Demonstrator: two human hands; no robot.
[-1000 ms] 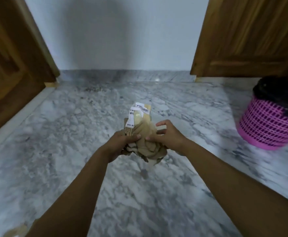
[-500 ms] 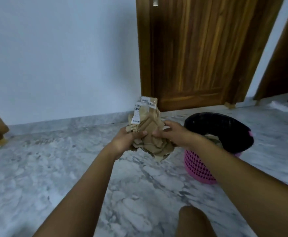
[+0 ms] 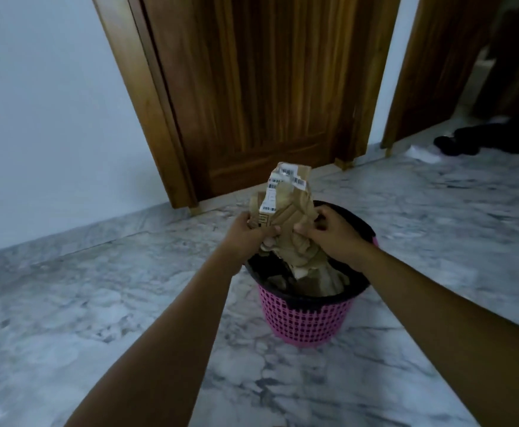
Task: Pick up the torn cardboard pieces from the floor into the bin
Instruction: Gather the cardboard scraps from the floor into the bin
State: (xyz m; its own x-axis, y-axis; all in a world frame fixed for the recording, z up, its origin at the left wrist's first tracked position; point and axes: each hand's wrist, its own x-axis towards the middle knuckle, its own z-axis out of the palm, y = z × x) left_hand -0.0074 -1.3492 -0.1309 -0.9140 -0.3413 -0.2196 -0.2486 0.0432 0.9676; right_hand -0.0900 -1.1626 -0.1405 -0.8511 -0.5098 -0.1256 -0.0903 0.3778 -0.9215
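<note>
A bundle of torn brown cardboard pieces (image 3: 285,208) with white barcode labels is held upright between both hands, directly above the mouth of the bin. My left hand (image 3: 245,234) grips its left side and my right hand (image 3: 333,234) grips its right side. The pink mesh bin (image 3: 304,322) has a black liner folded over its rim and stands on the marble floor below my hands. More brown cardboard (image 3: 319,282) lies inside the bin, partly hidden by the bundle and my wrists.
A closed wooden door (image 3: 252,87) stands just behind the bin, with a white wall (image 3: 51,118) to its left. At the far right a second doorway shows dark shoes (image 3: 467,140) and a white scrap (image 3: 421,154) on the marble floor (image 3: 98,303).
The view has swung right and the bin, first at the right edge, is now centred under my hands. Both hands have carried the cardboard bundle over the bin's opening, keeping the same grip.
</note>
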